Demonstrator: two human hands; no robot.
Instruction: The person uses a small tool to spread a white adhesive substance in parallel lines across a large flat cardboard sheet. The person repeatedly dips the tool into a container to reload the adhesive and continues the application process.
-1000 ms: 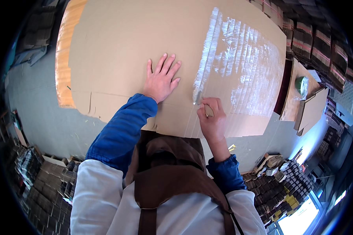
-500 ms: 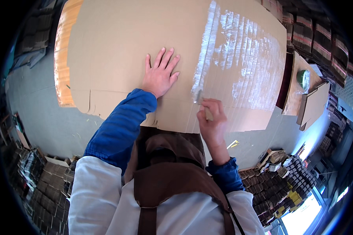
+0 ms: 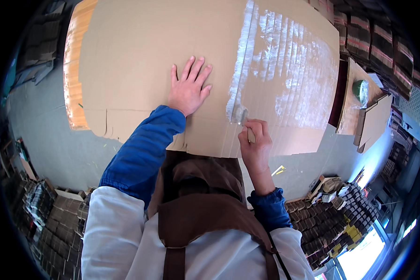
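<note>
A large brown cardboard sheet (image 3: 140,42) lies flat in front of me, with streaky white wet coating (image 3: 289,60) over its right part. My left hand (image 3: 187,91) rests palm down on the bare cardboard, fingers spread. Lower right, my right hand (image 3: 256,140) is closed round the handle of a small brush (image 3: 242,115). Its whitened head touches the near end of a thick white stripe (image 3: 244,51). Fingers cover most of the handle.
An orange-brown wooden board (image 3: 78,60) shows beyond the sheet's left edge. To the right, a roll of green tape (image 3: 360,91) sits on a board, near a cardboard piece (image 3: 375,122). Stacked cardboard (image 3: 331,224) stands on the floor behind, at lower right.
My right hand has shifted slightly to the right with the brush, whose head now shows broader against the cardboard. My left hand stays in nearly the same place.
</note>
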